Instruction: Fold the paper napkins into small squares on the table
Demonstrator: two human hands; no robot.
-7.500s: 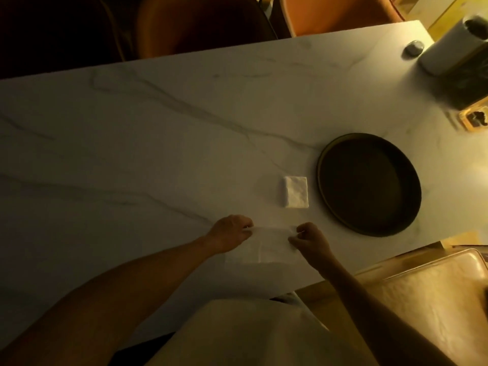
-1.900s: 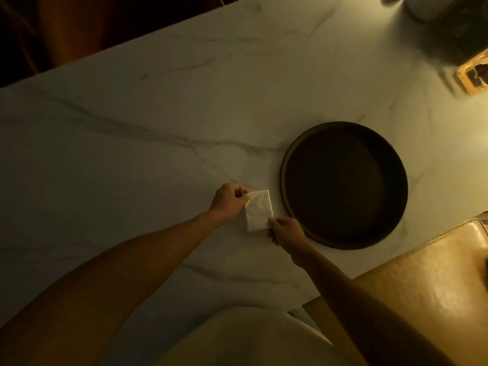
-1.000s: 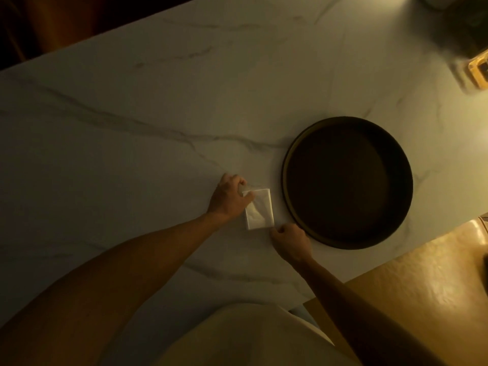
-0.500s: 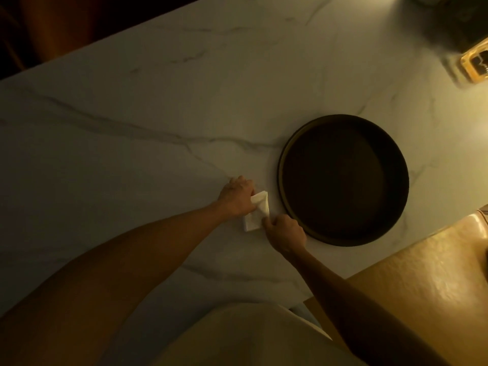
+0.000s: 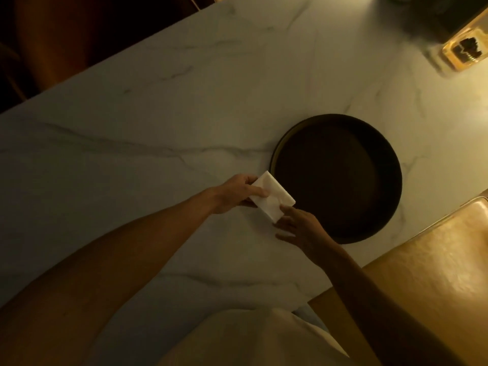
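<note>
A small white folded paper napkin (image 5: 274,198) is held just above the white marble table (image 5: 158,128), left of a dark round tray. My left hand (image 5: 237,192) grips its left edge, thumb on top. My right hand (image 5: 298,228) has its fingers spread, with the fingertips touching the napkin's near right corner. The napkin looks like a thick stack of folded squares, turned at an angle.
The dark round tray (image 5: 280,143) sits right beside the napkin. A tan leather seat (image 5: 435,273) lies at the lower right. A glass holder (image 5: 464,51) stands at the far right of the table. Dark chairs (image 5: 66,35) line the far edge.
The napkin has been picked up by my left hand and turned at an angle. My right hand has opened, and only its fingertips touch the napkin now.
</note>
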